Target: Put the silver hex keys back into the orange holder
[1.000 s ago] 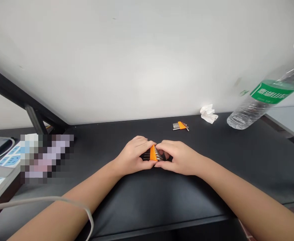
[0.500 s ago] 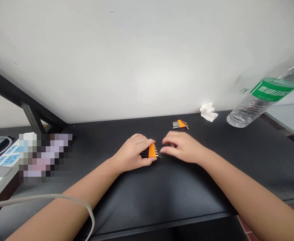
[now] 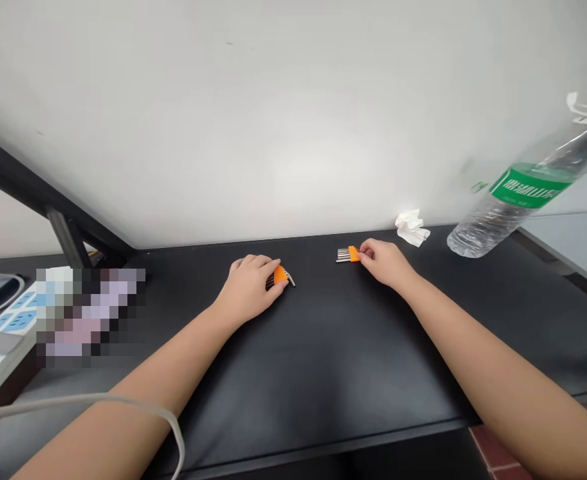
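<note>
My left hand is closed around a hex key set in an orange holder, low over the black table. Its bent metal ends stick out to the right past my thumb and fingers, and my palm covers most of the rest. Farther back and to the right, my right hand pinches the right end of a second hex key set, also in an orange holder. The straight silver shafts of that set point left, and my fingertips hide its right end.
A crumpled white tissue lies by the wall behind my right hand. A large clear bottle with a green label stands at the right. White power strips are at the left, and a pale cable crosses above my left forearm.
My right hand has moved back and taken hold of the second hex key set. My left hand has shifted left and away from me with the first set.
</note>
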`<state>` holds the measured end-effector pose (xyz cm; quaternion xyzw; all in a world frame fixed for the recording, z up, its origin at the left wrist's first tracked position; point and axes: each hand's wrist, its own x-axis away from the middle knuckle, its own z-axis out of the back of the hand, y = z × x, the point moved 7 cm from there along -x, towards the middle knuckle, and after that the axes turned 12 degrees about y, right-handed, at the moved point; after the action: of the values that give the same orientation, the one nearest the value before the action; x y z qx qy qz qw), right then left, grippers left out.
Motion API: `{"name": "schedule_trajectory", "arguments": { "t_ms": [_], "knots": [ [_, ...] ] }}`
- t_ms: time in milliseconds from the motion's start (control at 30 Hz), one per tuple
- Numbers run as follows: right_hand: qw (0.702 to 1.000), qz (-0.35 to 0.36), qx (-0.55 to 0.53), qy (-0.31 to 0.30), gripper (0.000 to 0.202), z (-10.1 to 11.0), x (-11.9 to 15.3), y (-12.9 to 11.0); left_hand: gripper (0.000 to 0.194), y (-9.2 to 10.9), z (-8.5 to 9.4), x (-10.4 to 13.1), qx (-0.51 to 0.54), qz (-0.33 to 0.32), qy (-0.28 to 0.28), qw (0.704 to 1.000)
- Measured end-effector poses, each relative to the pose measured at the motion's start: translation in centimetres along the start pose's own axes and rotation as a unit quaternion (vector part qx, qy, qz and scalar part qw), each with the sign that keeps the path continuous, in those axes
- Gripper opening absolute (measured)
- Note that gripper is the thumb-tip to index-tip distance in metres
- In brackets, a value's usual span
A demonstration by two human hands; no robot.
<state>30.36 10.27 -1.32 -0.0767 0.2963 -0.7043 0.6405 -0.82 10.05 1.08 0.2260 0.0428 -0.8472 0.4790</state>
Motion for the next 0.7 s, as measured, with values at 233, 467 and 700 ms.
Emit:
{"name": "schedule_trajectory", "arguments": {
  "t_ms": [233, 467, 700],
  "knots": [
    [0.993, 0.104, -0.025, -0.050, 0.007, -1.2, 3.2, -5.5, 0.033, 3.5, 1.4, 0.5, 0.071, -0.058, 0.086, 0.992],
    [0.968, 0.212, -0.071, -0.112, 0.008, -2.5, 7.0, -11.1, 0.040, 6.6, 0.0, 1.9, 0.068, -0.048, -0.010, 0.996],
    [0.958, 0.247, -0.074, -0.125, 0.008, -2.8, 8.6, -12.6, 0.027, 5.2, -0.7, 1.1, 0.134, 0.011, -0.029, 0.990]
  ]
}}
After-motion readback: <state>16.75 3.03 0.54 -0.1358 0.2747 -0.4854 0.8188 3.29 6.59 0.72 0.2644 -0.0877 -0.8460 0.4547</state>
